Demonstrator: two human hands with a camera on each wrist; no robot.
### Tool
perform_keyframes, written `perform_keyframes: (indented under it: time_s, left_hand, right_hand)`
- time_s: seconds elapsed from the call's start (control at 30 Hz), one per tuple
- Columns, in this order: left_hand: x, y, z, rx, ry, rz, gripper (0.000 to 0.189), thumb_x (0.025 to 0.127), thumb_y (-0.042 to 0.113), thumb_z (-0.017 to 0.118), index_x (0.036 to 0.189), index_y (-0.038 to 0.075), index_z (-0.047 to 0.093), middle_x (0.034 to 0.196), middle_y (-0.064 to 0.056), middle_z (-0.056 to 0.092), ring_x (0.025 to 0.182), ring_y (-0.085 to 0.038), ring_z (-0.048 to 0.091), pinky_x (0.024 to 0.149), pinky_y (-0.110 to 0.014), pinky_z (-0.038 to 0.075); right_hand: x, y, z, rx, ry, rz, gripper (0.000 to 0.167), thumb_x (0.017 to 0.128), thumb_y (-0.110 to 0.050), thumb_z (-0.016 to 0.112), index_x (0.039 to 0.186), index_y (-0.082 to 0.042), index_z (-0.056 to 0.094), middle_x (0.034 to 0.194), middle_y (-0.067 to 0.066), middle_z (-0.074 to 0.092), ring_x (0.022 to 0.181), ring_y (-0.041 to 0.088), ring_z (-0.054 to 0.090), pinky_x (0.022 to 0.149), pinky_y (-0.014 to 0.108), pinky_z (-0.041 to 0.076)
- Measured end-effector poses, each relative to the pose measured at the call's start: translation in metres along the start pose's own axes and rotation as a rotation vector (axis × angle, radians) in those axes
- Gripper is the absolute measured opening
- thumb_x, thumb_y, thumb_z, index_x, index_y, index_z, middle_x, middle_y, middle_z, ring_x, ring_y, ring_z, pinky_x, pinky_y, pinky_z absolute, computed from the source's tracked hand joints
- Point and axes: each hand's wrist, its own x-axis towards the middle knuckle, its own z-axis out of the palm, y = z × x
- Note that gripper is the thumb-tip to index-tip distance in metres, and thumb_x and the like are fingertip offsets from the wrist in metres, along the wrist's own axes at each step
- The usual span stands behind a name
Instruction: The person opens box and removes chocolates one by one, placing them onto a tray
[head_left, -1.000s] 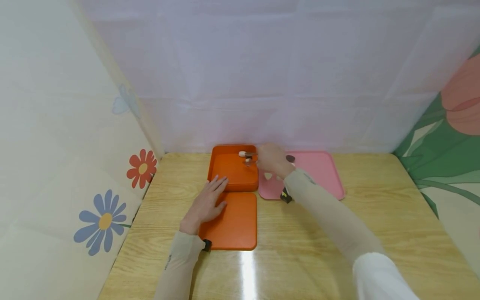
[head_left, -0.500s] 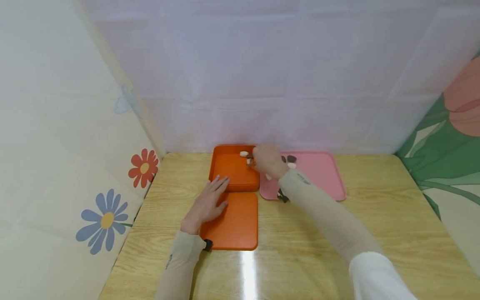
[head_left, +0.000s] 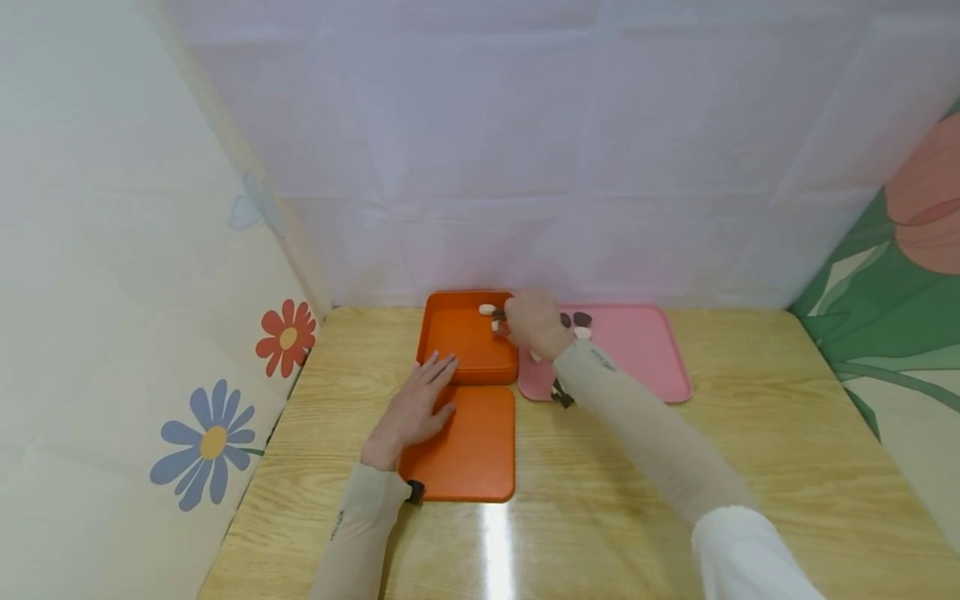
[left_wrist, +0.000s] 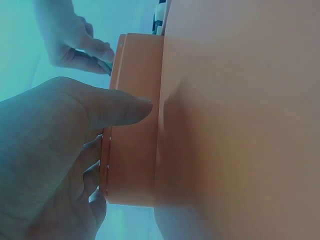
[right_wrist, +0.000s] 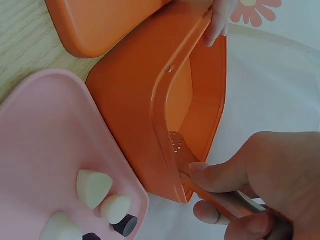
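My right hand (head_left: 536, 321) holds a metal tool (right_wrist: 205, 192) by its handle at the back right of an orange box (head_left: 468, 372). The tool's perforated head (right_wrist: 175, 141) lies inside the rim. A small white piece (head_left: 487, 309) and other small parts show in the box's back right corner, partly hidden by the hand. My left hand (head_left: 412, 412) lies at the box's front left corner, fingers extended over the rim. Its thumb (left_wrist: 125, 110) crosses in front of the outer wall in the left wrist view.
A flat orange lid or tray (head_left: 468, 458) lies before the box. To its right, a pink tray (head_left: 637, 354) carries several white and dark pieces, including a white wedge (right_wrist: 94, 188) and a black cylinder (right_wrist: 125, 225). Walls with printed flowers stand at the sides.
My right hand has shifted slightly left and stays over the box's back right edge, uncovering dark and white pieces on the pink tray. The left hand keeps its place.
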Motion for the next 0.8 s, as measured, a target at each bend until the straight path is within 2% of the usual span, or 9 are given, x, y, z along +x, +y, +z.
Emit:
perform_keyframes:
  time_s: [0.23,0.5,0.63,0.8]
  left_hand:
    - [0.001,0.002,0.0,-0.008,-0.001,-0.008,0.077,0.099,0.01,0.076,0.164,-0.003,0.037,0.171,-0.022,0.036,0.161,-0.046,0.026,0.13,-0.067,0.019]
    - [0.002,0.002,-0.003,-0.003,0.007,-0.004,0.077,0.098,0.009,0.077,0.163,-0.004,0.039,0.17,-0.023,0.037,0.16,-0.048,0.026,0.129,-0.068,0.02]
    - [0.003,0.002,-0.004,-0.012,0.014,0.002,0.076,0.098,0.009,0.077,0.163,-0.004,0.039,0.17,-0.023,0.038,0.16,-0.048,0.027,0.129,-0.068,0.02]
    - [0.0,0.001,-0.001,-0.006,-0.004,-0.014,0.076,0.098,0.011,0.077,0.163,-0.002,0.039,0.17,-0.021,0.038,0.161,-0.046,0.026,0.129,-0.067,0.021]
  right_hand:
    - [-0.004,0.001,0.0,0.064,-0.002,0.004,0.03,0.096,-0.038,0.082,0.103,-0.009,0.074,0.097,0.005,0.071,0.078,0.019,0.066,0.06,0.034,0.06]
    - [-0.009,0.006,0.0,0.167,0.0,-0.026,0.018,0.098,-0.025,0.079,0.105,-0.008,0.074,0.096,0.004,0.071,0.079,0.018,0.066,0.059,0.031,0.057]
    - [-0.014,0.01,-0.002,0.221,0.0,-0.002,0.019,0.097,-0.024,0.079,0.107,-0.009,0.073,0.098,0.003,0.071,0.083,0.018,0.067,0.062,0.032,0.059]
    - [-0.021,0.012,-0.001,0.207,0.003,0.018,0.021,0.099,-0.025,0.076,0.112,-0.009,0.071,0.1,0.004,0.071,0.084,0.02,0.069,0.063,0.036,0.061]
